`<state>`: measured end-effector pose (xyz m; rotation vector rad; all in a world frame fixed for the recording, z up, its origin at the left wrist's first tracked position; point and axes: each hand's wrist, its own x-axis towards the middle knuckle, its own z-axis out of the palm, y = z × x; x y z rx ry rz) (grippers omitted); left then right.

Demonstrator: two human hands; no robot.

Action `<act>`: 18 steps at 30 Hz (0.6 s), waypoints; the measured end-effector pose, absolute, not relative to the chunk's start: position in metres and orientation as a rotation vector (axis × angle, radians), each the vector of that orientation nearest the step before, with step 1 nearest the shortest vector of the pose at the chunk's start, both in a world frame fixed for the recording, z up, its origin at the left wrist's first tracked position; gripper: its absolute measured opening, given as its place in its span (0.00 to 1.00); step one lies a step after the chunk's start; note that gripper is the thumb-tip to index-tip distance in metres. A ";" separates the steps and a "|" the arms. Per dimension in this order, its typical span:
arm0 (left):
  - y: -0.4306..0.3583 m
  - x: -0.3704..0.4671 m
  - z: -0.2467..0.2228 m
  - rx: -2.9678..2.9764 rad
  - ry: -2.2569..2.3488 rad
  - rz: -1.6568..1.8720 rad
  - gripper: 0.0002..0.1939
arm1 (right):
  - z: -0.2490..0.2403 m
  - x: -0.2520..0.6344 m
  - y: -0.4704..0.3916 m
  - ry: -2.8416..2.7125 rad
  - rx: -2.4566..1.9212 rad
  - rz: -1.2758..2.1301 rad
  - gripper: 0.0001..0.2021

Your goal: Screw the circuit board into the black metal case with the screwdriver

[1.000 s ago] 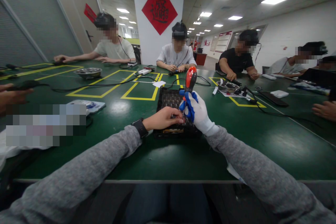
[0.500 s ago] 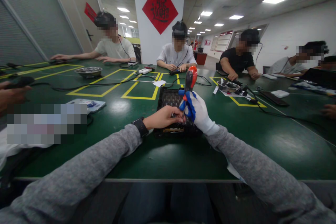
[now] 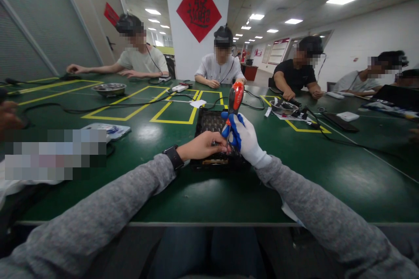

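Note:
My right hand [image 3: 245, 137], in a white and blue glove, is wrapped round a screwdriver [image 3: 236, 98] with a red and black handle. The screwdriver stands nearly upright, shaft down, leaning slightly right at the top. Bare and with a black band at the wrist, my left hand [image 3: 203, 144] has its fingertips pinched together beside the shaft's lower end. Whatever lies between those fingertips is too small to make out. Both hands are over a black rectangular plastic housing [image 3: 201, 124] lying on the green table [image 3: 157, 200]. The screwdriver's tip is hidden by the fingers.
A metal bowl [image 3: 109, 89] stands far left, and another bowl [image 3: 284, 107] with dark parts is at right. Black cables [image 3: 131, 107] cross the table. A white plastic package [image 3: 119, 131] lies left. Several co-workers sit around the table.
My hands and the screwdriver stay at almost the same spot on the housing; the handle has shifted very slightly left. Across the table, a co-worker's hand has drawn back.

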<state>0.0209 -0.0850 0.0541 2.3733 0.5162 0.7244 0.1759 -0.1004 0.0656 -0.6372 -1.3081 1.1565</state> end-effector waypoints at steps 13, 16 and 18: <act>-0.087 0.022 0.055 2.323 0.526 0.770 0.10 | 0.067 0.176 -0.101 -1.313 -0.615 1.166 0.16; -0.087 0.023 0.055 2.296 0.509 0.741 0.10 | 0.067 0.176 -0.101 -1.323 -0.604 1.142 0.16; -0.087 0.024 0.055 2.292 0.554 0.742 0.11 | 0.066 0.175 -0.101 -1.330 -0.596 1.123 0.16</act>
